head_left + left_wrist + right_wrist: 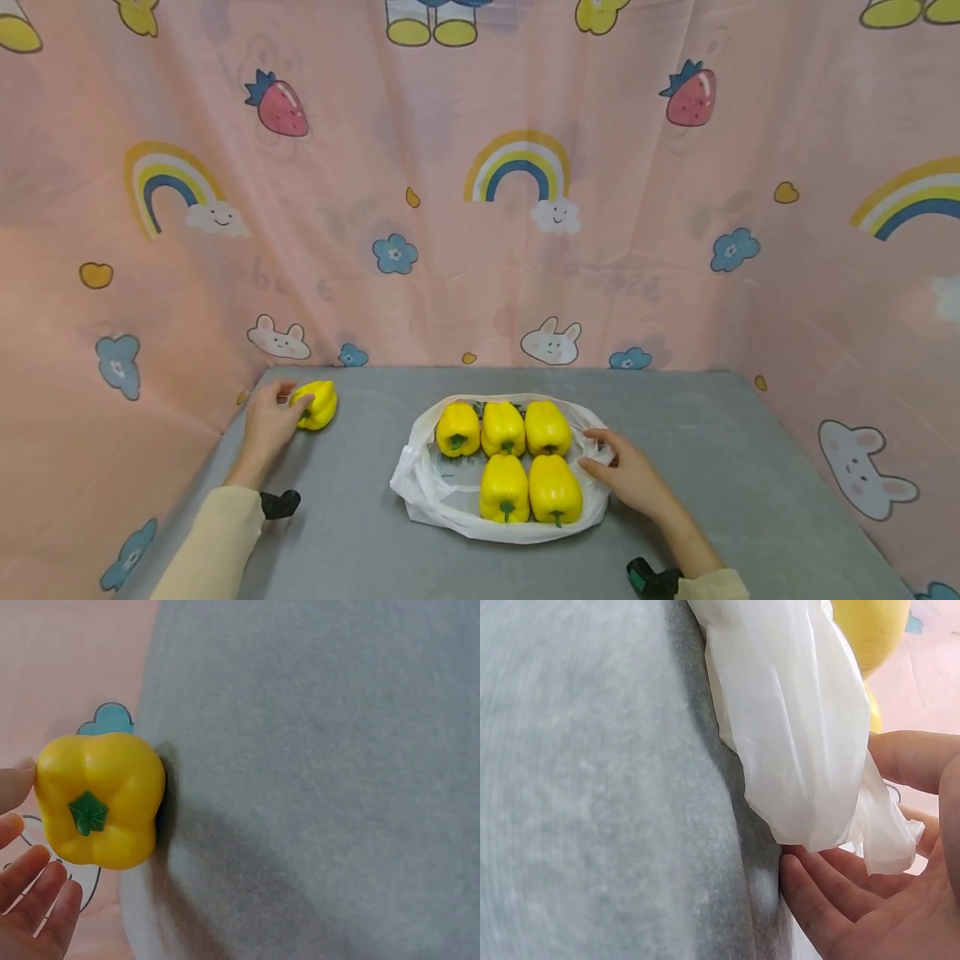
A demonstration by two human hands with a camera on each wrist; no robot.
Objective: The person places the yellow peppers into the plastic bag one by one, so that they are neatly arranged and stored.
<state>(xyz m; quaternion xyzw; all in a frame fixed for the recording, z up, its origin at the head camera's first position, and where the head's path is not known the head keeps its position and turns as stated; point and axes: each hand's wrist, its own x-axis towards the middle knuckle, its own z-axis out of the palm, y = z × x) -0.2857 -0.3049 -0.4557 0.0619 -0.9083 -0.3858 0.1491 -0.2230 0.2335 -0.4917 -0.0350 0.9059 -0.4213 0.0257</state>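
Near the table's far left corner, my left hand (272,425) is at a yellow bell pepper (318,406). In the left wrist view, the thumb touches the side of this pepper (101,802), while the other fingers (56,900) stay apart from it. A white plastic bag (495,531) lies with its mouth spread upward in the middle. It contains several yellow bell peppers (504,492), three in the far row and two in the near row. My right hand (637,479) loosely holds the bag's right rim, with the bag's edge (802,750) between thumb and fingers.
The grey table (352,500) extends around the bag. A pink patterned curtain (450,292) hangs along the back and both sides. Black wrist straps (281,504) are on both arms.
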